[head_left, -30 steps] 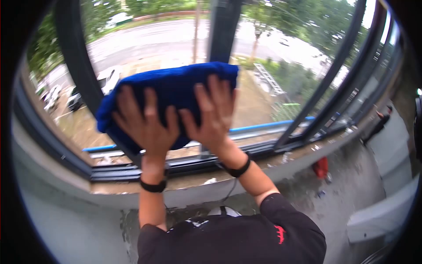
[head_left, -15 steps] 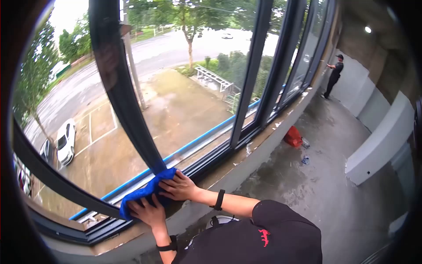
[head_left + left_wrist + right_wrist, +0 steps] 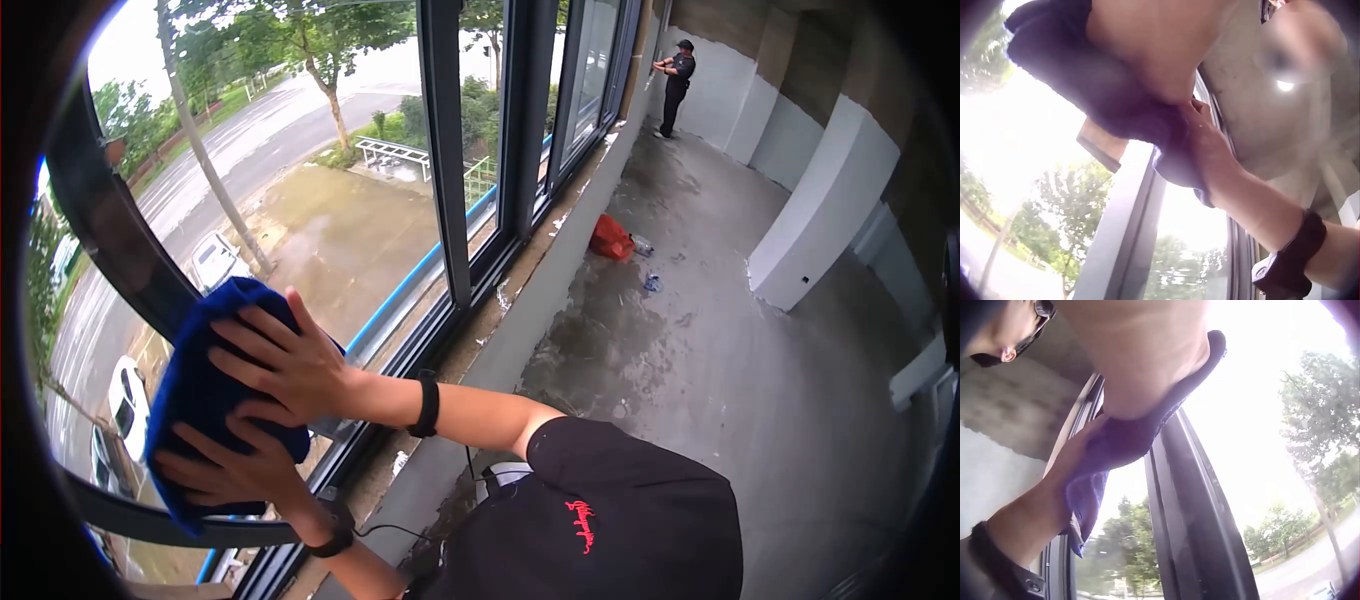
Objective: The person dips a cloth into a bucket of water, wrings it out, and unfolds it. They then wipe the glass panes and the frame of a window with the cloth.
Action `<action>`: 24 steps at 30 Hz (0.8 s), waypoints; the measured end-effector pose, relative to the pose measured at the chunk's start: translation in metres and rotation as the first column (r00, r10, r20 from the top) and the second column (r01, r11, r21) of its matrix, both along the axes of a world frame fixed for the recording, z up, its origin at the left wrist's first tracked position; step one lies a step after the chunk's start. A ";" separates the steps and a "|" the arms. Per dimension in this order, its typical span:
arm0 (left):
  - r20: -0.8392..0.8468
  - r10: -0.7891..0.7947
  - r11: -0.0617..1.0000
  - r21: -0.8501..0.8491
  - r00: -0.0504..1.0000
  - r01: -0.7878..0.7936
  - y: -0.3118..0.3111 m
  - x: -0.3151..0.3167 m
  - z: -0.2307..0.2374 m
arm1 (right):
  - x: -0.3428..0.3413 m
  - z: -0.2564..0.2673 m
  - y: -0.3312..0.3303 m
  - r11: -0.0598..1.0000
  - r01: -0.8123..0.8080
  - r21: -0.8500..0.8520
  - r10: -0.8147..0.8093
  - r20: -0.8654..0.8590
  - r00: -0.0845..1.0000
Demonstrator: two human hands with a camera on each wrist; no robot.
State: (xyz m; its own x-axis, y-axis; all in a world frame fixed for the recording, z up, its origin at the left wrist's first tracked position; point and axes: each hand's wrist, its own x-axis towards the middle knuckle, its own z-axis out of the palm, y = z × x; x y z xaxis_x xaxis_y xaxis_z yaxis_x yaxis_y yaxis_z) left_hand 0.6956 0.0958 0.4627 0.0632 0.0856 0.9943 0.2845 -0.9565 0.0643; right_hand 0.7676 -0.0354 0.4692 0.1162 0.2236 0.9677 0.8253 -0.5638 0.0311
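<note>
Blue cloth lies under both spread hands.

Head view downward, close wrist views upward

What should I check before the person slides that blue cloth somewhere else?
1. Left hand spread on the blue cloth: ok.
2. Right hand spread on it too: ok.
3. Wristbands on both wrists: ok.
4. Sill free of debris: not ok, white bits lie on it.
5. Other person out of arm's reach: ok, standing far along the windows.
6. Cloth's underside clean: cannot tell, it is hidden.
</note>
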 end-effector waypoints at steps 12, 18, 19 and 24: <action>-0.304 -0.106 0.990 -0.125 0.947 0.071 -0.035 0.008 -0.176 | -0.007 -0.167 -0.044 0.984 0.077 -0.164 -0.126 -0.315 0.941; -0.154 -0.112 0.994 -0.024 0.982 0.109 -0.056 0.021 -0.029 | -0.014 -0.016 -0.046 0.990 0.023 0.142 0.010 -0.231 0.973; -0.126 -0.109 0.994 -0.026 0.986 0.106 -0.065 0.027 -0.005 | -0.012 0.007 -0.051 0.985 0.002 0.172 0.037 -0.224 0.974; 0.014 -0.094 0.995 -0.023 0.995 0.095 -0.110 0.057 0.015 | 0.026 0.024 -0.085 0.982 -0.017 0.187 0.042 -0.134 0.990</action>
State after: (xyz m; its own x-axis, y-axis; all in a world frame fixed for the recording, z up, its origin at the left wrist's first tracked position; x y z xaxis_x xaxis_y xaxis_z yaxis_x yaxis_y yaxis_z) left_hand 0.7521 -0.0142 0.4774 0.0590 0.1039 0.9928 0.1920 -0.9772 0.0908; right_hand 0.7936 -0.1199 0.4928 0.2462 0.0480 0.9680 0.8309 -0.5247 -0.1853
